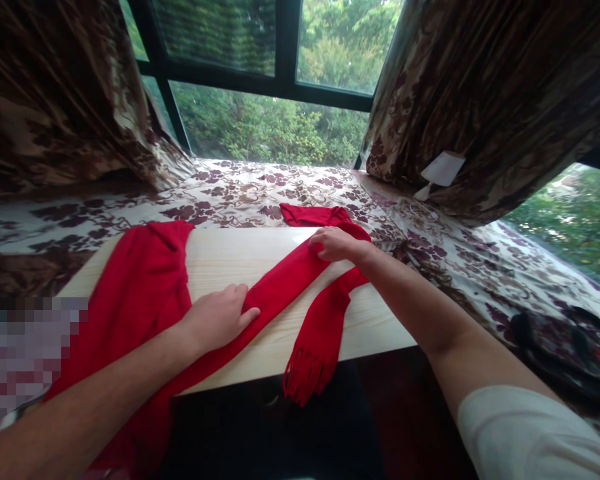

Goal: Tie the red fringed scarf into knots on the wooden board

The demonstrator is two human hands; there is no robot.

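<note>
Tabletop (223, 257): Pale, grained wood was bordered by a dark surface (280, 433) along the near edge.
Red scarf (283, 287): A flat strip was stretched slantwise, from the near left part up toward the far right corner, where it was bunched; a further red length was laid past the far edge.
Fringed end (325, 327): It was laid toward the near edge, with its tassels hung over it.
Wide red cloth (135, 287): The left edge was covered by it in loose folds (whether it was one piece with the strip could not be told).
Left hand (225, 317): It was placed palm down on the strip; the grip was wide, with the thumb spread away from the fingers.
Right hand (336, 244): It was set on the strip near the far right corner, fingers bent; whether cloth was pinched in that grip could not be told.
Floral cover (245, 183): It was spread beyond the far edge, below a window (270, 127) flanked by patterned curtains (480, 87).
White lamp (444, 170): It was stood on the cover, beyond the far right corner.
</note>
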